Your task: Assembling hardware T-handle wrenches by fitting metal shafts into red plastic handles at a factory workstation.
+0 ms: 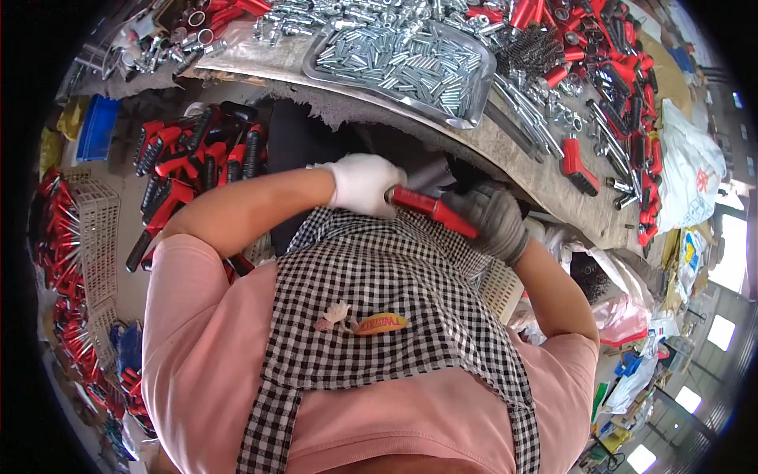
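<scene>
In front of my apron, a red tool body (430,208) with a round open end lies slanted between my hands. My left hand (365,184), in a white glove, is closed around its left end. The grey-gloved right hand (493,220) grips the other end, its fingers partly blurred. A smeared silvery shape shows just behind the red body, too blurred to name. Beyond my hands, on the bench, a metal tray (478,99) holds many small silver pins (395,59).
Red and black tools (189,162) are piled at the left, beside stacked plastic crates (96,237) and a blue bin (99,128). The worn bench edge (545,186) curves past my right hand. A red-and-black handle (579,167) and metal rods (525,118) lie on it.
</scene>
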Available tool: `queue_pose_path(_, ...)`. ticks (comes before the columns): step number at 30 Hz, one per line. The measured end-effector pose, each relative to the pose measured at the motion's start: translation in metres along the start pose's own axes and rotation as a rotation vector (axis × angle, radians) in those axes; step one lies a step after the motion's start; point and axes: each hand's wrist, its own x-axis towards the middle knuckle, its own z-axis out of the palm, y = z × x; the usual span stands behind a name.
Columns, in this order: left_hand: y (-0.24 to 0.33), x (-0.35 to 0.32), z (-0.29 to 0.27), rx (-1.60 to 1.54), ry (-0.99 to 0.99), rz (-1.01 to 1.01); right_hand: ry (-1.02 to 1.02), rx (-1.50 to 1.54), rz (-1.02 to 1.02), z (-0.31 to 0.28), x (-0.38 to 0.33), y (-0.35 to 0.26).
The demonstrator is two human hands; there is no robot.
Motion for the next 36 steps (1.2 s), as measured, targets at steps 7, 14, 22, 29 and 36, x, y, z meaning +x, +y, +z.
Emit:
queue_pose_path(7,-0.005,0.003,0.021,-0.239,-0.284,-0.148,0.074,-0.436,-0.457,0.011,0.01,0.012)
queue_pose_path(14,-0.02,0.019,0.032,0.338,0.259,-0.024,-0.135,1.04,0.329,0.033,-0.005,0.043)
queue_pose_path(22,-0.035,0.076,0.078,0.32,0.429,-0.475,0.156,1.053,0.425,0.052,0.033,0.072)
queue_pose_path(29,-0.077,0.112,0.152,-0.54,-0.01,-0.264,0.371,0.988,0.721,0.078,0.065,0.176)
queue_pose_path(36,-0.084,0.113,0.142,-0.727,-0.03,-0.195,0.378,0.821,0.8,0.08,0.075,0.188)
